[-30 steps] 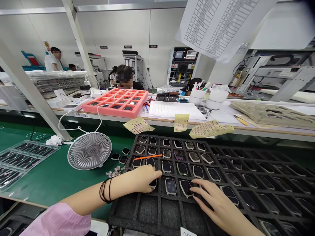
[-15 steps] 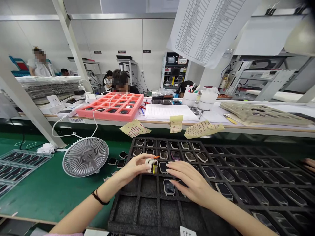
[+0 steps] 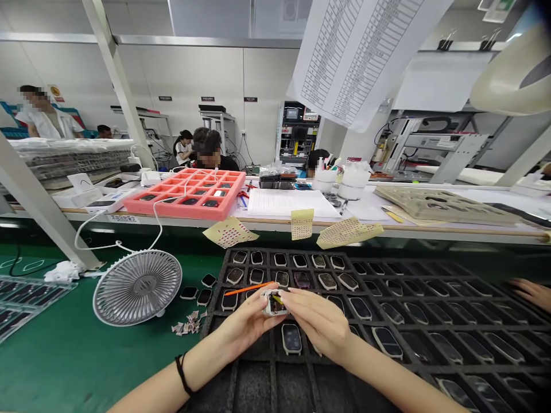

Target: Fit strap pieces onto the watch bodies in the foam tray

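Over the black foam tray [image 3: 253, 384] my left hand [image 3: 241, 326] grips a small opened watch case [image 3: 274, 303], with its inside parts and a bit of yellow showing. My right hand [image 3: 321, 321] has its fingertips closed on the right side of the same case. An orange stick [image 3: 247, 289] sticks out behind my left fingers; whether it is held or lies on the tray I cannot tell. Below the hands, a watch [image 3: 291, 338] sits in a tray compartment. Several more watches fill the rows behind.
On the green bench to the left are a grey fan [image 3: 138, 287], loose watches [image 3: 204, 296] and a heap of small scraps [image 3: 188, 324]. A pink foam tray [image 3: 185, 195] stands on the shelf. At the far right, another person's hand [image 3: 532, 293] reaches over more watches.
My right hand has moved left onto the watch case, which has turned so its open inside shows. More of the orange stick is visible. The camera view has shifted slightly.
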